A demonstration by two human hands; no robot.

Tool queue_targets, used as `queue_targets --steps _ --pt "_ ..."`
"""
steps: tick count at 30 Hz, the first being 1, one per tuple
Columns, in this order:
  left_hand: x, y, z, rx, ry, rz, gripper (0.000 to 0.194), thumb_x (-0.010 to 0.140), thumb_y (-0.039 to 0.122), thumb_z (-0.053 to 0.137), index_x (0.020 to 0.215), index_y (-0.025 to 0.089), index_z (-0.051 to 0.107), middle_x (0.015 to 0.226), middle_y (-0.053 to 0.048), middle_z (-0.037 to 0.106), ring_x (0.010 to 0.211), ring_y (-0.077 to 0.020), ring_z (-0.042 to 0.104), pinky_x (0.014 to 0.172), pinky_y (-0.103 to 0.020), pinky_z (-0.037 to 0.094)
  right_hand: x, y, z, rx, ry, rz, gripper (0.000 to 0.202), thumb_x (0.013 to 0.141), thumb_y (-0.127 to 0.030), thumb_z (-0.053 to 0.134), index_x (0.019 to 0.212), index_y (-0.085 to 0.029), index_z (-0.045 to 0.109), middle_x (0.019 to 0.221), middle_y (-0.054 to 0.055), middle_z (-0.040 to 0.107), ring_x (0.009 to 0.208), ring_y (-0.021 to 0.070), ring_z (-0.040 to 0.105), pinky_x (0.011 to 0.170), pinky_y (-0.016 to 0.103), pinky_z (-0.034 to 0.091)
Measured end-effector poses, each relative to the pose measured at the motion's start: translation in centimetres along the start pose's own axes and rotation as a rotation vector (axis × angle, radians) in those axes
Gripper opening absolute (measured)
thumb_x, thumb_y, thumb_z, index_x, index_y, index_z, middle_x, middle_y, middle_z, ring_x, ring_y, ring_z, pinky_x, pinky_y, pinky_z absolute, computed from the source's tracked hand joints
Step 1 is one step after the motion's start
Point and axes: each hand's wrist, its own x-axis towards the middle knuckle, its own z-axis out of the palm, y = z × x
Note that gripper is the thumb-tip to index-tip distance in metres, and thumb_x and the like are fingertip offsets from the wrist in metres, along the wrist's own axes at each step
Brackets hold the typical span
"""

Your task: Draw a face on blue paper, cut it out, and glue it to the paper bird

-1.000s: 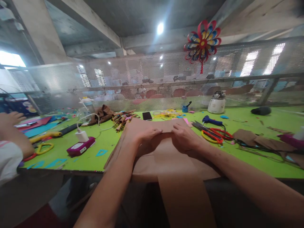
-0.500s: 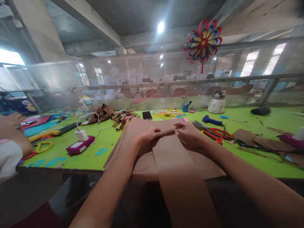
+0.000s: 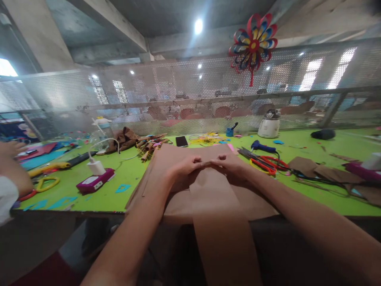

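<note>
A long brown kraft paper strip (image 3: 218, 202) runs from my hands down over the table's front edge. Its far end is rolled or folded into a narrow band between my fingers. My left hand (image 3: 189, 165) pinches the left end of that band, thumb and fingers closed. Closed on its right end is my right hand (image 3: 230, 163), close beside the left. Beneath the strip lie larger sheets of brown paper (image 3: 171, 155), spread on the green table (image 3: 104, 198).
Right of the paper lie scissors with orange handles (image 3: 264, 162) and a blue-handled glue gun (image 3: 262, 147). Left are a purple power strip (image 3: 95, 180) and a yellow-handled tool (image 3: 49, 169). A phone (image 3: 181, 141) and rolled brown pieces (image 3: 149, 147) sit behind. Another person's arm (image 3: 14, 171) rests far left.
My right hand has moved in toward my left and closed on the strip's folded end. The camera view has shifted slightly, so the table appears a little higher and further left.
</note>
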Motion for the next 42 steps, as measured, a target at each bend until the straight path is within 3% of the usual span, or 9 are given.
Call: queue_targets --steps 2,5,12,23,32,42 --pt "0.1 0.1 0.0 0.003 0.0 0.004 0.029 0.085 0.045 0.06 0.075 0.018 0.056 0.065 0.001 0.051 0.067 -0.0149 0.043 0.061 -0.027 0.032 -0.1 -0.4 0.0 0.045 0.012 0.022 0.036 0.079 -0.051 0.073 0.07 -0.019 0.061 0.057 -0.002 0.054 0.049 0.01 0.046 0.046 0.025 0.037" --pt "0.3 0.1 0.0 0.003 -0.005 0.005 0.03 0.086 0.045 0.059 0.074 0.019 0.055 0.065 0.001 0.05 0.064 -0.0144 0.042 0.06 -0.027 0.032 -0.1 -1.0 0.0 0.114 0.037 0.037 0.039 0.069 -0.053 0.078 0.065 -0.02 0.058 0.053 -0.004 0.048 0.047 0.0086 0.037 0.045 0.026 0.027" --pt "-0.4 0.2 -0.3 -0.009 -0.07 -0.033 0.039 0.091 0.05 0.048 0.069 0.018 0.055 0.064 -0.001 0.051 0.062 -0.0153 0.044 0.058 -0.028 0.032 -0.1 -1.4 -0.3 0.152 0.053 0.078 0.039 0.058 -0.052 0.081 0.064 -0.019 0.061 0.05 -0.006 0.043 0.047 0.0077 0.032 0.047 0.028 0.018" --pt "-0.2 0.3 -0.9 -0.024 -0.085 -0.033 0.038 0.084 0.046 0.058 0.059 0.018 0.054 0.054 0.002 0.045 0.058 -0.0136 0.039 0.059 -0.028 0.029 -0.4 -2.0 -1.1 0.135 0.019 0.074 0.042 0.058 -0.054 0.082 0.061 -0.016 0.065 0.051 -0.006 0.044 0.05 0.0072 0.031 0.051 0.028 0.019" --pt "-1.0 1.5 -1.0 -0.04 -0.037 0.02 0.033 0.087 0.041 0.056 0.064 0.018 0.055 0.063 0.001 0.047 0.063 -0.0134 0.039 0.061 -0.027 0.029 -0.2 -1.6 -1.4 0.158 0.013 0.072 0.048 0.053 -0.059 0.083 0.059 -0.017 0.061 0.051 -0.006 0.043 0.049 0.0072 0.029 0.049 0.027 0.018" --pt "-1.0 -0.1 -0.9 -0.109 -0.108 -0.007 0.03 0.082 0.045 0.054 0.072 0.017 0.061 0.066 0.0 0.055 0.065 -0.0154 0.046 0.061 -0.027 0.033 -0.3 -1.5 -1.5 0.096 -0.027 0.053 0.044 0.062 -0.059 0.078 0.062 -0.018 0.062 0.051 -0.006 0.04 0.048 0.0079 0.026 0.047 0.027 0.019"
